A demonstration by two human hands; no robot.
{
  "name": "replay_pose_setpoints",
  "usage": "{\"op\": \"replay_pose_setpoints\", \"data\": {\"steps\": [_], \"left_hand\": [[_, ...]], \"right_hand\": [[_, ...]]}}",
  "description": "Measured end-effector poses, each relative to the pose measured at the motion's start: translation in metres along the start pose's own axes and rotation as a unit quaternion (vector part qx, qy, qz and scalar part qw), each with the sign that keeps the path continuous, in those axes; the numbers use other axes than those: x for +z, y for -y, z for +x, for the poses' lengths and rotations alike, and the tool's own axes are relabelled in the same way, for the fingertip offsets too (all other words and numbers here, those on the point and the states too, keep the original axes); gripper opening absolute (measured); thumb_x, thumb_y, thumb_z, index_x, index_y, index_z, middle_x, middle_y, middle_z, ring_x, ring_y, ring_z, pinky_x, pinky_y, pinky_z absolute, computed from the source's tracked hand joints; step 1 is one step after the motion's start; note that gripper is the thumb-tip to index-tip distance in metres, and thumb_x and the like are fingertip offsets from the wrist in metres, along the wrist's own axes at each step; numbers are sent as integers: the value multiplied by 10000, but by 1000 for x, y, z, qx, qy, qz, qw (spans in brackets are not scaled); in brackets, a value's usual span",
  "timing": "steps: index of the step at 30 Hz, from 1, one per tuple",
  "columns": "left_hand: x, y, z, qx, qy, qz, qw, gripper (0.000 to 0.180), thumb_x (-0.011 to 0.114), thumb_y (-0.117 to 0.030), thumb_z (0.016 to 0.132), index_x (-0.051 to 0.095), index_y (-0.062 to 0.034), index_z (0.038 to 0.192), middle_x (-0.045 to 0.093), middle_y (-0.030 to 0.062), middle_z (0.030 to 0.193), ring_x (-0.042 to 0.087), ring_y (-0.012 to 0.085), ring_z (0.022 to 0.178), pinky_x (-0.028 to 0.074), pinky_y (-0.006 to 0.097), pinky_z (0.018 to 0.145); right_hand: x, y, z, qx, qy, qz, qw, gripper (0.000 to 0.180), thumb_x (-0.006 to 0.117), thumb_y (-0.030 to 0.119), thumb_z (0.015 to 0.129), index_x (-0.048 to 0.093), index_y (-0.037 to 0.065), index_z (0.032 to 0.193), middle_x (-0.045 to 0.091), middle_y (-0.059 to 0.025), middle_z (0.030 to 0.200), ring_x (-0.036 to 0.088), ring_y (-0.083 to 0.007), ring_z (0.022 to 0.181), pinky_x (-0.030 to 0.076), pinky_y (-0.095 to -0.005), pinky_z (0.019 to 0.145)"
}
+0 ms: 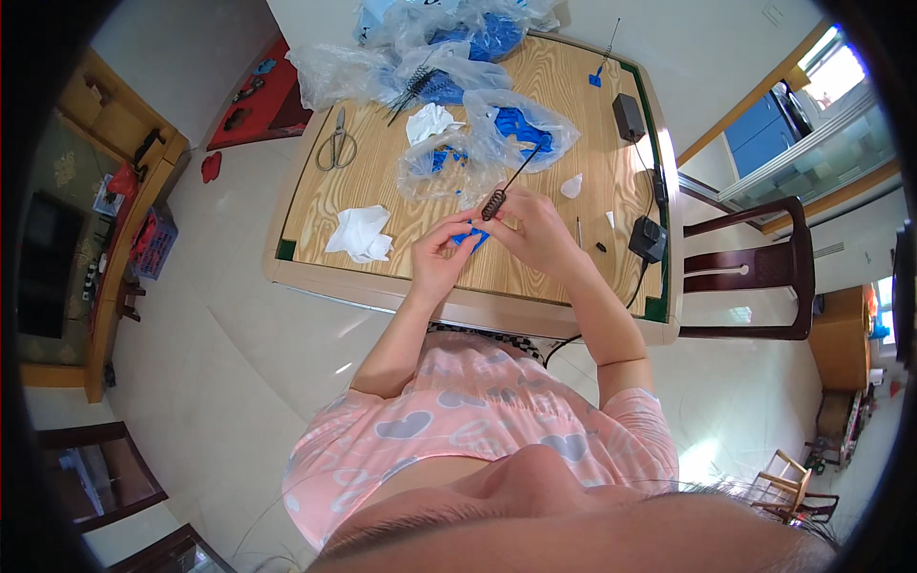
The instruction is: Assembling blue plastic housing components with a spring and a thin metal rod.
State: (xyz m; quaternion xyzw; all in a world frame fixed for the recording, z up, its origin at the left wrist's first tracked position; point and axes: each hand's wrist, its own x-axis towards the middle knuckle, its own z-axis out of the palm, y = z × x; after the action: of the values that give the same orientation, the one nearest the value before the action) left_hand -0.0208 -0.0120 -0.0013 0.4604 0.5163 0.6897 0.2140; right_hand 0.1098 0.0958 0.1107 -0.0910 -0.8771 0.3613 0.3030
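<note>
Over the near middle of the wooden table, my left hand (437, 252) pinches a small blue plastic piece (470, 236) between thumb and fingers. My right hand (537, 229) is closed on the lower part of a black coiled wire spring (494, 203), whose long straight end slants up and to the right. The two hands almost touch, and the spring's lower end meets the blue piece. Whether they are joined is hidden by my fingers. Just beyond, an open clear bag (523, 158) holds several blue pieces, and a smaller bag (420, 177) holds little blue parts.
Scissors (337, 143) and crumpled white tissue (360, 234) lie on the left. Several black coiled wires (416, 88) rest on the plastic bags at the back. On the right are black adapters (648, 239) with a cable, and a blue piece with a coil (597, 76).
</note>
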Motion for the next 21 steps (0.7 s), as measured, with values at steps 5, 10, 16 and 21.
{"op": "replay_pose_setpoints", "data": {"steps": [5, 10, 16, 21], "left_hand": [[0, 1, 0, -5, 7, -4, 1000, 185, 684, 48, 815, 663, 8, 994, 614, 114, 1188, 609, 122, 958, 499, 217, 738], [-1, 4, 0, -1, 4, -13, 1000, 190, 676, 54, 819, 661, 11, 1003, 612, 113, 1185, 613, 126, 954, 507, 215, 737], [-1, 0, 1, 7, 6, 10, 1000, 206, 677, 49, 820, 664, 9, 1022, 613, 113, 1182, 614, 125, 953, 516, 218, 731], [0, 0, 1, 0, 2, -5, 1000, 204, 680, 46, 819, 667, 8, 1018, 617, 112, 1174, 614, 126, 957, 519, 223, 734]], "right_hand": [[-1, 2, 0, 4, 8, -10, 1000, 134, 657, 92, 799, 580, -17, 811, 548, -140, 752, 552, -321, 719, 437, -388, 627], [0, -1, 1, -4, 13, -4, 1000, 137, 664, 91, 789, 575, -9, 817, 547, -132, 761, 562, -319, 734, 447, -391, 640], [0, 2, 1, -9, 10, -14, 1000, 123, 660, 85, 789, 580, -3, 821, 549, -128, 771, 561, -319, 737, 449, -387, 644], [0, 1, 1, -11, 11, -6, 1000, 125, 659, 85, 789, 578, -5, 816, 548, -128, 767, 564, -314, 737, 452, -384, 647]]}}
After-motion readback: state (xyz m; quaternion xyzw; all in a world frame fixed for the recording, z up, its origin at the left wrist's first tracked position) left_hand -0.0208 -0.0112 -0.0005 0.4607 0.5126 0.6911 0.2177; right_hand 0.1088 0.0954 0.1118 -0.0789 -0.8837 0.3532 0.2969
